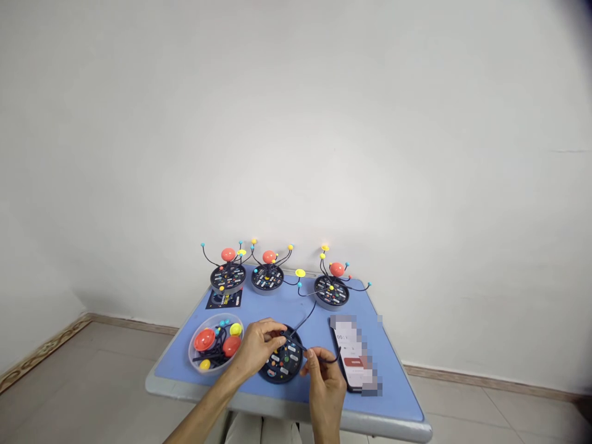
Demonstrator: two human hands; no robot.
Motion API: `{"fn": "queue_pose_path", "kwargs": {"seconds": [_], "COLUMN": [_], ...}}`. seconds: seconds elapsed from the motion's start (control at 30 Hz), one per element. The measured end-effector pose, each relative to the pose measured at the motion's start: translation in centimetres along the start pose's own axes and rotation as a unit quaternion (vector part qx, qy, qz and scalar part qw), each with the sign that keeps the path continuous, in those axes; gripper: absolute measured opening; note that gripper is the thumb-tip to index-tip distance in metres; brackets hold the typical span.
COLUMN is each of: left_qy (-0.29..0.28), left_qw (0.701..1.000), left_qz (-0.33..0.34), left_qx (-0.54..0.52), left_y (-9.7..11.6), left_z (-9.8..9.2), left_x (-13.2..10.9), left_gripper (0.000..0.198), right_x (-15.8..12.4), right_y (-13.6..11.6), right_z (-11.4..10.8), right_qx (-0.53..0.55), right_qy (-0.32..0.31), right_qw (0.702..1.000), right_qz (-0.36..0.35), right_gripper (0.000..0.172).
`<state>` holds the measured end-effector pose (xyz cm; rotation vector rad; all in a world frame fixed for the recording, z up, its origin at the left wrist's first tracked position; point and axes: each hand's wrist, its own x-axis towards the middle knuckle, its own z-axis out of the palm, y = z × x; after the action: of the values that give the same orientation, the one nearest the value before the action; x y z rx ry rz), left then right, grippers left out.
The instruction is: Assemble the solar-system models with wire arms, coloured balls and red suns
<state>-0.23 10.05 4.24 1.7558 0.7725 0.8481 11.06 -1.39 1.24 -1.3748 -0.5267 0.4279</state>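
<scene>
A round black base (281,364) printed with small planets and labels lies near the table's front, between my hands. My right hand (325,382) pinches a curved black rod (330,359), whose free end bends up towards the phone. Over the base's centre, the thumb and fingers of my left hand (263,346) close at the inner end of that rod; the fingers partly hide the join. A second thin black rod (306,319) slants up and away from this spot. Left of my left hand stands a clear plastic bowl (191,354) with red and yellow half-balls, small blue balls and black rods.
Three built solar system models, a left one (228,277), a middle one (267,279) and a right one (332,291), stand along the back of the blue table (388,376). A dark printed card (224,300) lies by the left model. A phone (354,354) lies at right.
</scene>
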Motion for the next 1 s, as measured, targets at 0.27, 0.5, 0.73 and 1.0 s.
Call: {"fn": "queue_pose_path", "kwargs": {"seconds": [0.27,0.5,0.73,1.0], "left_qy": [-0.036,-0.043,-0.009,-0.004], "left_qw": [0.994,0.981,0.976,0.971], "left_qz": [0.038,0.025,-0.038,-0.08], "left_qx": [0.097,0.189,0.214,0.225], "left_y": [0.7,-1.2,-2.7,-2.3], "left_z": [-0.4,-0.3,0.9,1.4], "left_x": [0.2,-0.1,-0.2,0.3], "left_gripper": [0.02,0.019,0.019,0.019], "right_x": [-0.1,0.4,1.1,1.1], "right_y": [-0.4,0.6,1.2,0.6], "right_z": [-0.2,-0.3,-0.6,-1.1], "right_qx": [-0.004,0.003,0.014,0.03], "right_qy": [-0.021,-0.036,-0.048,-0.077], "right_qw": [1.0,0.998,0.991,0.987], "right_qz": [0.004,0.049,0.124,0.138], "right_gripper": [0.04,0.039,0.049,0.059]}}
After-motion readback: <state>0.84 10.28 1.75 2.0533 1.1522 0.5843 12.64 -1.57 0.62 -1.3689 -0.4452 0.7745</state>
